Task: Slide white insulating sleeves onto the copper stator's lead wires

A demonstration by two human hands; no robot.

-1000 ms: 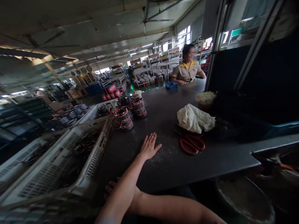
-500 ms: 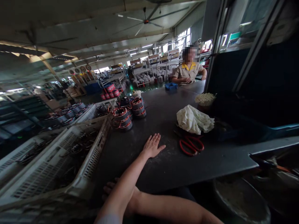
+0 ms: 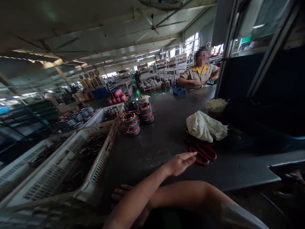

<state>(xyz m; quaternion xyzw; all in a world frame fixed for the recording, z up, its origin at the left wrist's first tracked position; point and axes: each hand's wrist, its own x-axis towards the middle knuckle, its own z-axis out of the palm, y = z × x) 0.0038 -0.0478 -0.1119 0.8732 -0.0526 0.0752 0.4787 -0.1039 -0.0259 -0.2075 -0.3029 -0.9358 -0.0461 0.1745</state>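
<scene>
My forearms cross, with the left one on top. My left hand (image 3: 182, 163) reaches out over the dark table (image 3: 164, 127), fingers stretched and close together, holding nothing. Its fingertips are right by the red looped handles of a pair of scissors (image 3: 202, 154); whether they touch is unclear. A crumpled white cloth (image 3: 206, 125) lies just behind the scissors. Partly hidden under my left forearm, my right hand (image 3: 121, 191) rests near the table's front edge with its visible fingers apart and nothing seen in it. Stacked motor stators (image 3: 130, 122) with copper windings stand beyond my hands, to the left.
White plastic crates (image 3: 95, 178) of dark parts line the left side. A blue tray (image 3: 179, 91) sits near a co-worker (image 3: 201, 76) across the table. A container with a pale heap (image 3: 216, 104) stands behind the cloth, beside a dark upright panel (image 3: 243, 73).
My left hand has moved right from flat on the table to beside the scissors handles. My right hand stays near the front edge. The view has shifted slightly.
</scene>
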